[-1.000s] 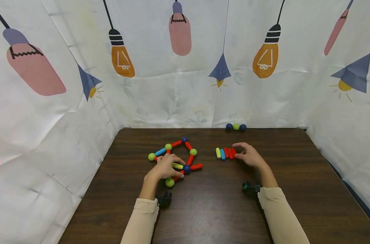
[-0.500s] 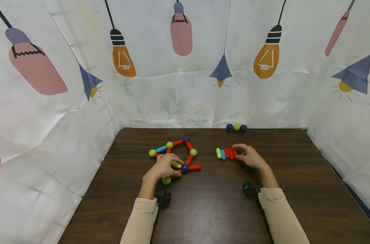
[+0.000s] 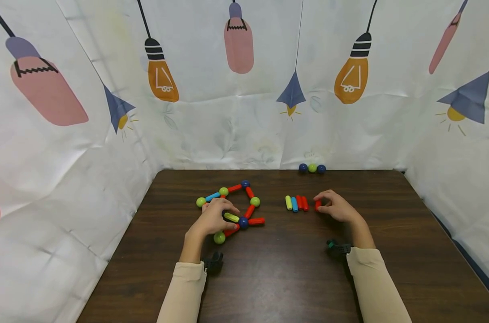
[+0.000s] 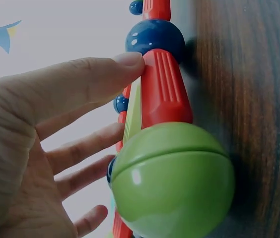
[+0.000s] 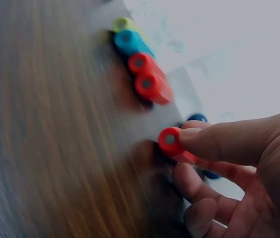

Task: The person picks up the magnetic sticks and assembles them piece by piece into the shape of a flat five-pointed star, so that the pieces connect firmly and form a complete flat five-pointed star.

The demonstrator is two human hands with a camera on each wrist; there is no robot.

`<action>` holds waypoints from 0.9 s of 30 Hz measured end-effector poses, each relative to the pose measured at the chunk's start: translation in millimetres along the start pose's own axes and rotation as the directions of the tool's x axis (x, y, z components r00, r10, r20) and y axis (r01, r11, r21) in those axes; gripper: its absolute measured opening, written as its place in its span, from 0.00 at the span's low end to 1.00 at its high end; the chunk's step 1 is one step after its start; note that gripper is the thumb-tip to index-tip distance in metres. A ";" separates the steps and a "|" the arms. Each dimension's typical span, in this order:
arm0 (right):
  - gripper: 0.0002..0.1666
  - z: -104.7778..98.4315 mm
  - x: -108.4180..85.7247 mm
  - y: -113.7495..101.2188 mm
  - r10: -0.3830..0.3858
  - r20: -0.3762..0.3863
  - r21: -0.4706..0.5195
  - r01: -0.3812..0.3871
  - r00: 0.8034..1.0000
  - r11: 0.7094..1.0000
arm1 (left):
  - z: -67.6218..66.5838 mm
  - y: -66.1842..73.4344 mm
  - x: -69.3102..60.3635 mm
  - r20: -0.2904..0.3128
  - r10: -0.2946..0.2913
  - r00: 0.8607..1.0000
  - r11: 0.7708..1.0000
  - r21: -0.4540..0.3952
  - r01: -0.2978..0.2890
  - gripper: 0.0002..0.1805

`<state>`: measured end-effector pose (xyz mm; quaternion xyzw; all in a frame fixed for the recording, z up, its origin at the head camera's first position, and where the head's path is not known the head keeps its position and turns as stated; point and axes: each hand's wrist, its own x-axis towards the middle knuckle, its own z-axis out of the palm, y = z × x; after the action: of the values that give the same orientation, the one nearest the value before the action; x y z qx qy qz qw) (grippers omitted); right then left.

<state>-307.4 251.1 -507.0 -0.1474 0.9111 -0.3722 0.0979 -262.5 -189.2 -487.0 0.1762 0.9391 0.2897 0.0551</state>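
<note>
In the head view my left hand (image 3: 212,219) lies over a flat figure of magnetic rods and balls. Its thumb (image 4: 90,82) touches a red rod (image 4: 165,94) between a blue ball (image 4: 156,38) and a large green ball (image 4: 175,181); the other fingers spread loosely behind. A yellow-green rod (image 3: 231,217) shows between thumb and index finger. My right hand (image 3: 339,207) pinches a single red magnetic rod (image 5: 171,141), a metal disc visible in its end. Left of it stands a row of loose rods: two red rods (image 3: 302,203), a blue rod (image 3: 294,204) and a yellow-green rod (image 3: 288,202).
Two blue balls and a green ball (image 3: 312,168) sit in line at the far edge of the dark wooden table (image 3: 292,278). A white cloth (image 3: 212,130) printed with lamps hangs behind and at both sides. Each wrist wears a black strap (image 3: 341,247).
My right hand has drawn the end red rod rightward, away from the row. The figure has shifted slightly left, and my left hand has also moved a little left.
</note>
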 end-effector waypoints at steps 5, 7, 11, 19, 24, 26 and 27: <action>0.18 -12.2 -8.5 8.9 0.023 0.013 -0.014 -0.023 1.000 1.000 | -1.8 2.1 -2.0 -0.012 -0.045 0.999 0.999 -0.010 0.045 0.22; 0.19 -15.8 -11.5 11.6 0.037 0.015 -0.021 -0.036 0.999 0.999 | -2.1 2.4 -2.3 -0.014 -0.063 0.998 0.998 -0.002 0.063 0.22; 0.20 -18.9 -17.7 15.1 0.053 0.023 -0.017 -0.053 0.998 0.998 | -3.1 2.8 -3.1 -0.012 -0.112 0.994 0.993 0.029 0.112 0.22; 0.16 -18.2 -25.5 21.4 0.035 0.028 -0.027 -0.035 0.999 0.999 | -3.4 2.9 -4.0 0.030 -0.147 0.989 0.989 0.010 0.147 0.19; 0.15 -17.0 -26.1 19.8 -0.009 0.031 -0.050 0.010 0.999 0.999 | -4.6 5.2 -5.4 0.057 -0.172 0.983 0.985 0.013 0.172 0.21; 0.16 -15.4 -25.6 18.3 -0.011 0.025 -0.059 0.013 1.000 0.998 | -5.2 6.1 -5.7 0.061 -0.179 0.982 0.984 0.025 0.177 0.21; 0.16 -14.3 -25.0 17.3 -0.017 0.023 -0.064 0.018 1.000 0.998 | -5.5 6.5 -6.0 0.062 -0.182 0.981 0.983 0.028 0.181 0.21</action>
<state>-291.4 280.7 -507.5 -0.1625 0.9202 -0.3419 0.0999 -256.0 -189.3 -478.8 0.0997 0.9522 0.2672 0.1092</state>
